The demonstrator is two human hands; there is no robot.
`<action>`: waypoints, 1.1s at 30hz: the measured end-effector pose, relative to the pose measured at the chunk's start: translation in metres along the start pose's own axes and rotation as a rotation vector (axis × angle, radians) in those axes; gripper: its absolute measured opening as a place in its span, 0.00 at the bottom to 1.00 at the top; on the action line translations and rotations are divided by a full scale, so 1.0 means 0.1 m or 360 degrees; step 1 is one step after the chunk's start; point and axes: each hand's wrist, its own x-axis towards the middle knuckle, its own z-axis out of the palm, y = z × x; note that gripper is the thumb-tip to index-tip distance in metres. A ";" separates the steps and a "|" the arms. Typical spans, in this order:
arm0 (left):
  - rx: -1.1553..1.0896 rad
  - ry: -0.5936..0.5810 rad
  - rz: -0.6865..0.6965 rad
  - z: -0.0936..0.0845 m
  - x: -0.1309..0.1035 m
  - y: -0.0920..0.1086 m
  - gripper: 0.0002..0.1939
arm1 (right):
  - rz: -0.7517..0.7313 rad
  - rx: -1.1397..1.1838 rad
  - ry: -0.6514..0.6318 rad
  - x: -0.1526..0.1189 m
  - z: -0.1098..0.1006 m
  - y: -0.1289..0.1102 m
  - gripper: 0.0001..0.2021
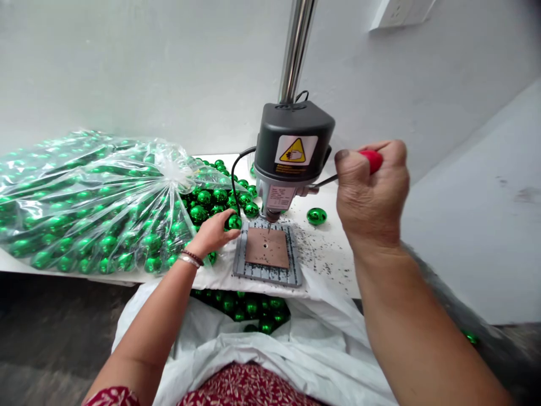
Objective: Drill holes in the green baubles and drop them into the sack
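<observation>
The left hand pinches a shiny green bauble at ten o'clock from the brown board under the drill press, while the right hand wraps round the red lever knob.

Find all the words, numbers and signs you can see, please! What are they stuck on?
Yellow warning triangle with a hand drawn in it: on the black front of the drill. It's a picture, not a word.
Orange writing under the triangle: too small and blurry to read.
White label on the drill's grey part, lower down: has lines of print, but too tiny to read.
No words or numbers can be read for sure.
</observation>
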 end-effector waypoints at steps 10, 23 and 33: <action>-0.2043 -0.0418 -0.0546 0.49 -0.15 0.23 0.28 | 0.0009 0.0052 -0.0019 -0.02 -0.03 -0.01 0.10; -0.0706 -0.0017 -0.0164 0.72 0.04 0.15 0.29 | -0.0246 -0.0025 -0.0002 -0.05 0.00 0.14 0.11; -0.0495 -0.0011 -0.0176 0.73 0.09 0.21 0.31 | -0.0305 -0.0031 -0.0079 -0.06 -0.04 0.17 0.12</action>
